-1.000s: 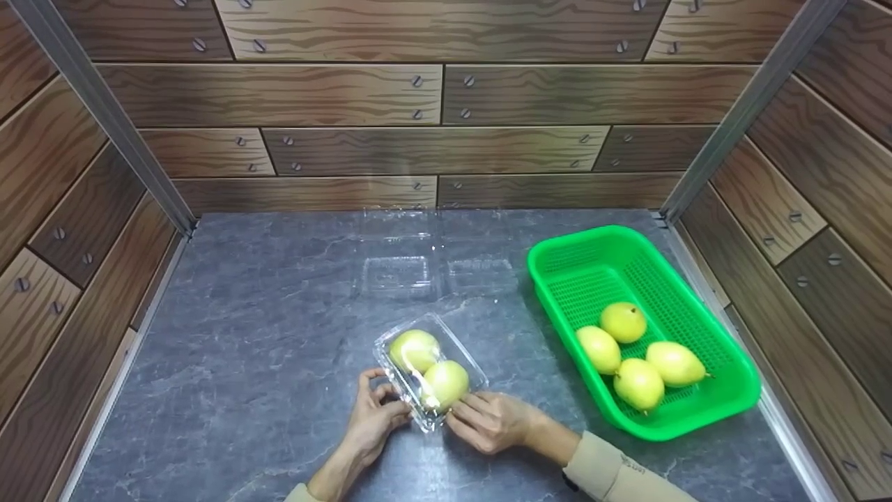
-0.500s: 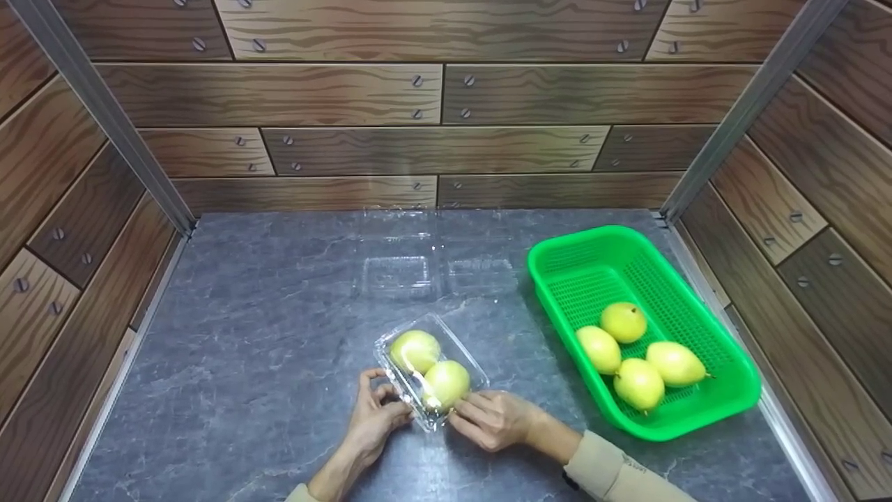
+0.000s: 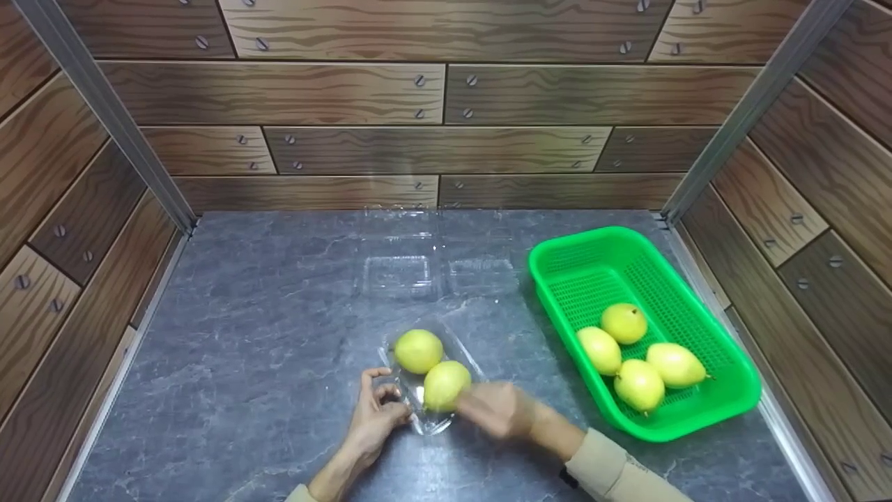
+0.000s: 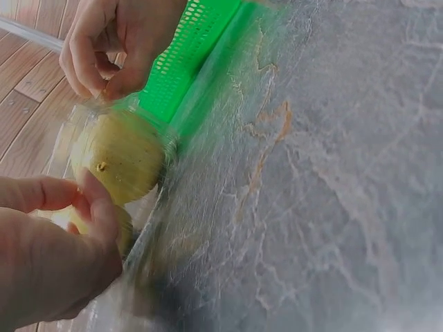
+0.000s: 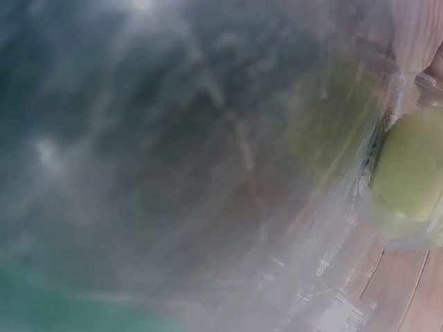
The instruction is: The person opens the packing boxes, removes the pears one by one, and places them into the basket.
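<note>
A clear plastic clamshell (image 3: 425, 424) stands at an angle near the table's front, with two yellow-green pears (image 3: 418, 351) in it. At its left edge, my left hand (image 3: 376, 415) pinches the plastic between thumb and fingers. My right hand (image 3: 498, 410), blurred, is at the near right edge beside the nearer pear (image 3: 447, 385). In the left wrist view, the right hand's (image 4: 121, 48) thumb and fingertips come together at the plastic's rim above a pear (image 4: 121, 155). Where the lid stands is hard to see. The right wrist view is mostly blurred.
A green basket (image 3: 542, 296) with several pears (image 3: 639, 385) stands on the right. Further clear plastic containers (image 3: 397, 272) lie at the back middle of the grey marbled table (image 3: 265, 335). Wood-patterned walls (image 3: 348, 150) enclose the back and sides.
The bright glare over the pears is gone, and the clamshell's upper outline has changed. My right hand has risen slightly and blurred; the left hand has stayed in place.
</note>
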`<state>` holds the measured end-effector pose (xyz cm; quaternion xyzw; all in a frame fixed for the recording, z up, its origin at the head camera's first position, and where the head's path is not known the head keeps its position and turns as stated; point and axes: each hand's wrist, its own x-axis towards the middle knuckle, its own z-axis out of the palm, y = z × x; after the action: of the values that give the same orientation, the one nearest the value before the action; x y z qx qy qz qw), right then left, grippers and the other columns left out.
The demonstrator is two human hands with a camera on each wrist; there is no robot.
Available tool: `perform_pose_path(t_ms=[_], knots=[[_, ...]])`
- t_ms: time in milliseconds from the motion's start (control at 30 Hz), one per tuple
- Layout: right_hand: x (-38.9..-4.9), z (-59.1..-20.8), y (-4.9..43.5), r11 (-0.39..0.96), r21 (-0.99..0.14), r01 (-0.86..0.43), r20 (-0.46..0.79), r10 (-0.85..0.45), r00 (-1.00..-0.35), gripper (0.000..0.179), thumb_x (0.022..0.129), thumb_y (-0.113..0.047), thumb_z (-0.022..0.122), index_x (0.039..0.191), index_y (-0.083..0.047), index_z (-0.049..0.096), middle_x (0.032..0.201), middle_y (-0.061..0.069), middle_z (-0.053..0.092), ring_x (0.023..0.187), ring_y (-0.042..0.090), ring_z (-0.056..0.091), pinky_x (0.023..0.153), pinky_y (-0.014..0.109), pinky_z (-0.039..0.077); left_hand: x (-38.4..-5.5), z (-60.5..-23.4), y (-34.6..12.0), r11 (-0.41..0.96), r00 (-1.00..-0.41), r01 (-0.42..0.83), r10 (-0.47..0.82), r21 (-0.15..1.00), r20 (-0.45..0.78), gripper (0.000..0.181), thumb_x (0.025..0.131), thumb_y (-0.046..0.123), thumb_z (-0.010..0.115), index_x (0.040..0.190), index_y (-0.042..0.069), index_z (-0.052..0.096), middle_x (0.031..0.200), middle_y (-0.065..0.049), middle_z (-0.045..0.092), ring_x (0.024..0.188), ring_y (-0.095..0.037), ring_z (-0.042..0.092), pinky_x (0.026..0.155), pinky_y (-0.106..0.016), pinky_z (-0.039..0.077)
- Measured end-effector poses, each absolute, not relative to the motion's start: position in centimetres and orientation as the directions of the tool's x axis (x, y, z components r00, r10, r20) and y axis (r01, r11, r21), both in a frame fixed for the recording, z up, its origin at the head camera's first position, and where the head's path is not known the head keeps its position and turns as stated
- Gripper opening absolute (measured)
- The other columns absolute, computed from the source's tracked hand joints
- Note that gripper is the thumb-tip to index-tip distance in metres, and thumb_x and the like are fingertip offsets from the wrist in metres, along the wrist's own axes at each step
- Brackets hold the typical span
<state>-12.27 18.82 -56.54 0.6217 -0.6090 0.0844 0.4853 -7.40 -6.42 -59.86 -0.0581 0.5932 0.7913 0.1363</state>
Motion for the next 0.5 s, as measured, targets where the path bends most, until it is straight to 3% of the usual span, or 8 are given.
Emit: perform_pose_path(t_ms=[100,200,300,500], knots=[[-12.9,-54.6,18.9,0.285,0.380,-0.880,0.804,-0.572,0.162,0.026,0.104,-0.006,0.056,0.086,0.001,0.073,0.070,0.003,0.069,0.053,0.009,0.060,0.050,0.013,0.055,-7.3,-60.3,-6.5,-0.245,-0.958,-0.276,0.141,0.929,-0.248,0.071,0.076,-0.018,0.061,0.136,0.003,0.028,0.097,-0.001,0.052,0.069,-0.007,0.057,0.066,-0.021,0.059],[-13.1,-53.6,19.0,0.349,0.359,-0.866,0.842,-0.522,0.138,0.016,0.099,-0.006,0.065,0.088,0.002,0.076,0.074,0.006,0.073,0.055,0.010,0.065,0.054,0.013,0.059,-7.0,-60.4,-6.4,-0.264,-0.957,-0.283,0.142,0.922,-0.253,0.070,0.078,-0.018,0.064,0.135,0.001,0.028,0.097,-0.002,0.055,0.069,-0.007,0.059,0.066,-0.022,0.060],[-13.1,-53.8,19.2,0.346,0.286,-0.894,0.878,-0.468,0.100,0.012,0.093,-0.001,0.067,0.084,0.002,0.074,0.072,0.007,0.072,0.055,0.011,0.065,0.056,0.013,0.060,-6.8,-60.4,-6.3,-0.286,-0.954,-0.296,0.146,0.911,-0.264,0.070,0.079,-0.018,0.065,0.135,0.001,0.027,0.098,-0.002,0.056,0.071,-0.008,0.060,0.068,-0.024,0.061],[-12.7,-55.4,19.9,0.366,0.085,-0.927,0.923,-0.378,-0.064,0.011,0.093,0.001,0.065,0.083,0.003,0.071,0.072,0.008,0.070,0.058,0.013,0.066,0.061,0.012,0.061,-6.6,-60.1,-6.1,-0.304,-0.951,-0.306,0.134,0.902,-0.277,0.070,0.080,-0.018,0.064,0.136,0.002,0.027,0.098,-0.001,0.055,0.072,-0.009,0.062,0.070,-0.025,0.063]])
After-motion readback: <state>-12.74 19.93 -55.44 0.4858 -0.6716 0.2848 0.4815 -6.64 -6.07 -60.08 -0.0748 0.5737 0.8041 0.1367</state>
